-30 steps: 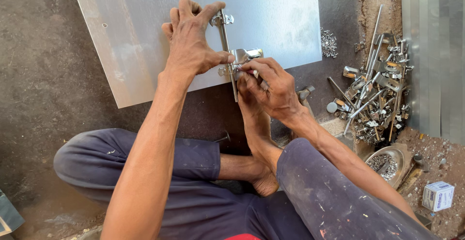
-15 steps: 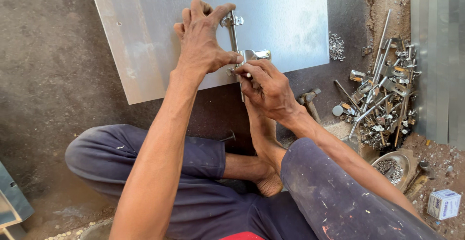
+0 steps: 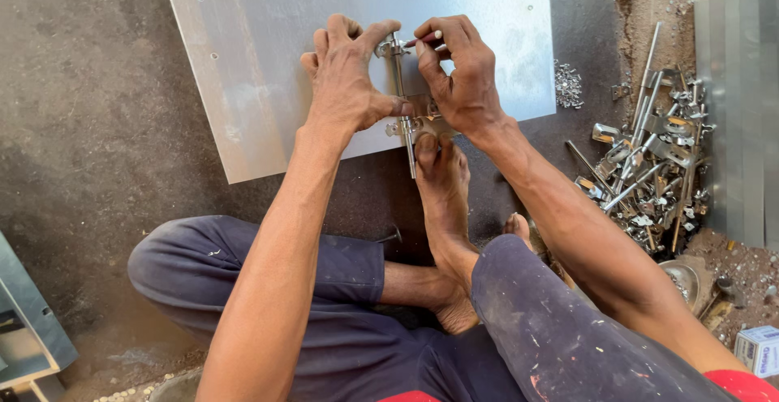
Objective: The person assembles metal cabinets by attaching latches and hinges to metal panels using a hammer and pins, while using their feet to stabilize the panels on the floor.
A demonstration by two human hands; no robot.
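Note:
A large shiny metal sheet (image 3: 268, 37) lies on the dark floor in front of me. A steel latch bolt (image 3: 401, 102) with its rod and brackets sits on the sheet's near edge. My left hand (image 3: 345, 77) presses on the latch from the left, thumb against the rod. My right hand (image 3: 458, 69) holds a thin red-handled tool (image 3: 422, 41) at the top of the latch. My bare foot (image 3: 442, 179) rests on the sheet's edge just below the latch.
A heap of steel rods, brackets and screws (image 3: 649, 167) lies at the right. Small screws (image 3: 568, 85) sit on the sheet's right edge. Ribbed metal strips (image 3: 742, 110) lie far right, a small box (image 3: 759, 349) at bottom right, a metal frame (image 3: 28, 329) at bottom left.
My right hand has moved up from the latch's lower bracket to its top end with the red-handled tool. My left hand stays on the latch. The view has shifted slightly.

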